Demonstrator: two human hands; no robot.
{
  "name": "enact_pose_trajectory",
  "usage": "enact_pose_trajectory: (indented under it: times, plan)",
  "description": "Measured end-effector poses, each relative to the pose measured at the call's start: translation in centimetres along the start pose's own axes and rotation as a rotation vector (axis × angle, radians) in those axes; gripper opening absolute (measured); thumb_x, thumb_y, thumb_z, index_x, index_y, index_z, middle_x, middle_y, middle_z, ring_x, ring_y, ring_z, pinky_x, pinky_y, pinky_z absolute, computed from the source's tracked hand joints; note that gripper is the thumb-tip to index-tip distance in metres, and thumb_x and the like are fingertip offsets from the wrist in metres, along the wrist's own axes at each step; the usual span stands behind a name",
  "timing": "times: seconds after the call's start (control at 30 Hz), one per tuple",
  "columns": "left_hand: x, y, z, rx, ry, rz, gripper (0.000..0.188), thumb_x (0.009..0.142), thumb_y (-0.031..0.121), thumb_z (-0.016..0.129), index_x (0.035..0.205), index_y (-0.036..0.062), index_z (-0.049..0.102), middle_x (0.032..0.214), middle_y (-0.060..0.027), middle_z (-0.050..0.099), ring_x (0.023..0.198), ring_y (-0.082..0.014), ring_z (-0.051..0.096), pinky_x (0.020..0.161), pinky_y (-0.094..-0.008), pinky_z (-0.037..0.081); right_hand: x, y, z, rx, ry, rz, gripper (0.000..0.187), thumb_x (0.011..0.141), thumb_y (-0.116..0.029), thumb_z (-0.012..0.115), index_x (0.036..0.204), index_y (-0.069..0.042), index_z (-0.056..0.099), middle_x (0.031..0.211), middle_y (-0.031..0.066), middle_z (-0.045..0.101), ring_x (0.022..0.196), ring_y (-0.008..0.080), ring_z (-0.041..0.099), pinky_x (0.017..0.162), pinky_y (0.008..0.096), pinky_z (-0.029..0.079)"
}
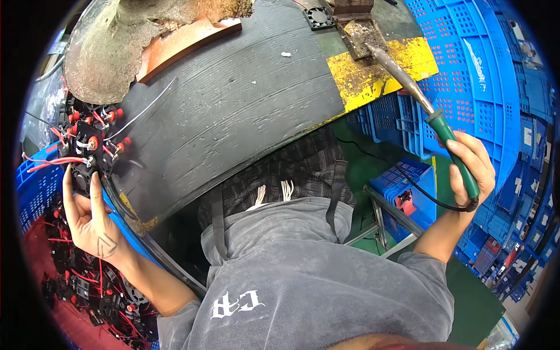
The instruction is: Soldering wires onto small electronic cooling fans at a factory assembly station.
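Observation:
At the left end of the bench, my left hand [96, 224] pinches a small black part [83, 178] between thumb and fingertips. Red wires [55, 164] run from its metal terminal. Several similar black parts with red caps [93, 142] crowd just beyond it, and a thin wire [143, 108] sticks out over the bench from there. My right hand [477, 166] is wrapped round the green handle of a soldering iron [440, 125]. The iron's tip points away from me and rests on or just over a dirty metal tray [360, 39] at the far right.
A dark bench mat [233, 99] has a yellow patch [408, 55] at right. A small black fan [319, 18] lies near the tray. An orange block [192, 46] sits far left. Blue crates [461, 70] stand right; black parts [99, 291] fill one at lower left. The iron's cord [402, 172] hangs down.

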State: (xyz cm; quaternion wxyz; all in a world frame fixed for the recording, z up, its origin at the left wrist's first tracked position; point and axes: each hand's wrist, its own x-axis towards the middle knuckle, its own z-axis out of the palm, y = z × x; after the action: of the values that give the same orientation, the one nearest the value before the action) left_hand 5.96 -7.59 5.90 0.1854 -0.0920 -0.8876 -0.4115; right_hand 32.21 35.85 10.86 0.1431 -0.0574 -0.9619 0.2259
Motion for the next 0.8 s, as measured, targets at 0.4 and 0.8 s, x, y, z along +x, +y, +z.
enact_pose_trajectory:
  times: [0.4,0.8]
  plan:
    - [0.5,-0.2,-0.2,-0.021,0.017,-0.028,0.048,0.08,-0.004,0.068,0.126,-0.0031,0.054,0.058,0.0069,0.032,0.05,-0.0014,0.03,0.05,-0.0152,0.029,-5.5,6.3,5.1,1.198,0.55,0.332,0.053,0.088,-0.035,0.053,0.126,0.002,0.048,0.101,0.0286,0.062,0.084,0.034,0.065,0.067,0.0362,0.055]
    - [4.0,-1.4,-4.3,0.084,0.131,0.007,0.042,0.075,0.001,0.074,0.116,0.0006,0.062,0.062,0.0095,0.037,0.055,-0.0002,0.033,0.052,-0.0151,0.027,-5.5,4.8,10.4,1.865,0.653,0.483,0.043,0.09,-0.028,0.052,0.122,0.001,0.054,0.091,0.0131,0.057,0.074,0.0174,0.05,0.062,0.0272,0.044]
